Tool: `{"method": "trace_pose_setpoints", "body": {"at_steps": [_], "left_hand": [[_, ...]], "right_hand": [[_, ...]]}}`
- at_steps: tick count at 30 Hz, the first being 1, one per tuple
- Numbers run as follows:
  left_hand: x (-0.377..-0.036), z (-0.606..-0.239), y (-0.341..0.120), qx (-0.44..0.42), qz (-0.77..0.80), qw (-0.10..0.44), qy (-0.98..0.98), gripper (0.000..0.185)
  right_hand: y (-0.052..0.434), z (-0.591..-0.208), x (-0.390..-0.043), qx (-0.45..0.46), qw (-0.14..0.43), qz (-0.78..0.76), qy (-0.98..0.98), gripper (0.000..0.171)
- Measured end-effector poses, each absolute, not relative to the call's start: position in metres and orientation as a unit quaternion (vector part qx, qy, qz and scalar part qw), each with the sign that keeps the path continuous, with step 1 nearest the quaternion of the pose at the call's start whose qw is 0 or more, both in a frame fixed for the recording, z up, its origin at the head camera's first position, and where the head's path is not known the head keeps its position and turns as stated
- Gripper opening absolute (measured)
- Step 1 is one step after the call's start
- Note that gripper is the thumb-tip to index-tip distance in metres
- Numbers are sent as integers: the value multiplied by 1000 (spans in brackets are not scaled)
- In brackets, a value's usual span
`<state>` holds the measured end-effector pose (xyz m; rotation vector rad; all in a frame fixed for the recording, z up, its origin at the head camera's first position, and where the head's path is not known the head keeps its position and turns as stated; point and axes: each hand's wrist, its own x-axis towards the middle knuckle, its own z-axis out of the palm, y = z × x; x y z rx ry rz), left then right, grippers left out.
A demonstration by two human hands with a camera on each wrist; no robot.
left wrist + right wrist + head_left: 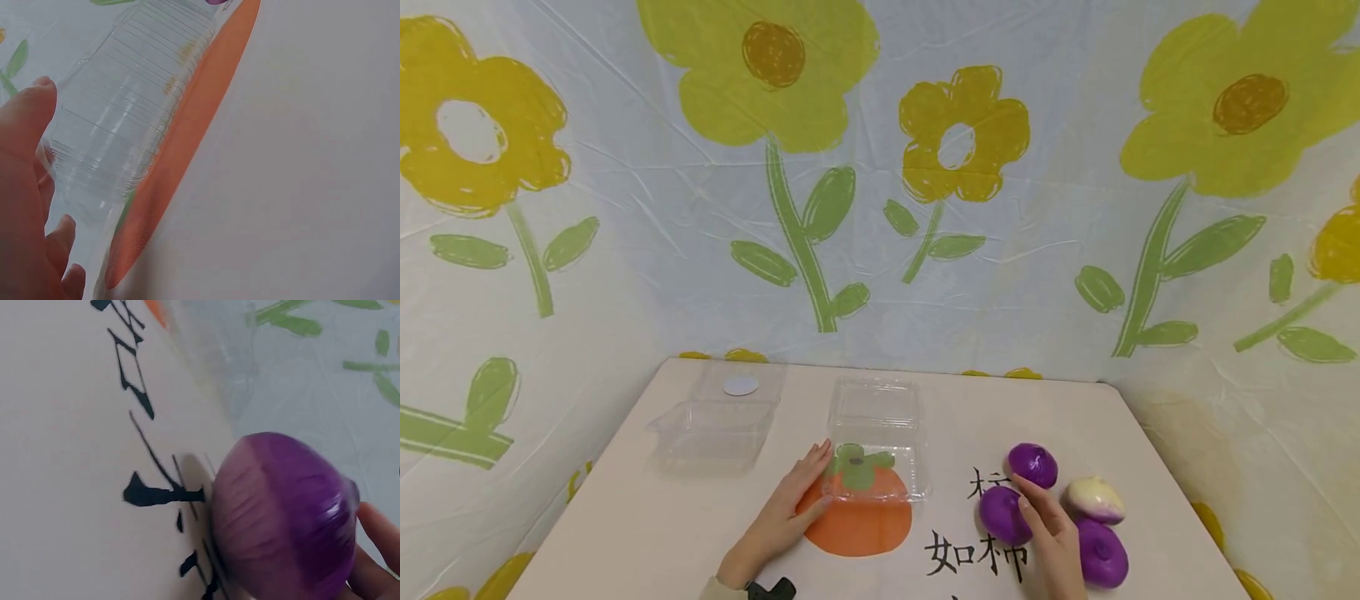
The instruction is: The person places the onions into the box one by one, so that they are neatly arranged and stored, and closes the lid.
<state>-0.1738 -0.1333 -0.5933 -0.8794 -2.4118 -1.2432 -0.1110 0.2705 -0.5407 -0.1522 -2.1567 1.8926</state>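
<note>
At the near edge, a black watch (772, 589) and a pale sleeve (717, 590) show at the person's left wrist. The right hand (1054, 533) holds a purple onion (1000, 512), its digits clamped on the far and right sides, over the black characters (950, 552) printed on the table (625, 533). Whether this onion touches the tabletop or is slightly lifted is hard to say, since the hand covers part of it. Just right of that hand sits a large purple onion (1103, 554), with a pale onion (1096, 498) touching or nearly touching its far side. A glossy purple onion (1033, 463) lies just beyond the held one.

The left hand (792, 502) rests at the left side of a clear container (917, 471), thumb and fingers apart and gripping nothing. That container stands open, partly over a printed orange persimmon (861, 537), with its clear lid (874, 404) folded back on the far side. Farther left stands a second clear container (713, 437), also open, a round white label (741, 385) on its lid. Behind everything hangs a pale cloth (1022, 283) with yellow flowers (957, 92).
</note>
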Motion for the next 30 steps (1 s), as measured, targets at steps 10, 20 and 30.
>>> {"method": "trace_pose_setpoints", "body": {"at_steps": [10,20,30], "left_hand": [[-174,-594,-132,-299,-419,151,-844,62],[-175,-593,-133,-296,-422,148,-844,63],[-175,-594,-133,-292,-433,146,-840,63]], "right_hand": [[263,-551,-110,-89,104,605,-784,47],[261,-556,-111,-97,85,547,-827,77],[262,-555,-111,-111,50,518,-847,88]]}}
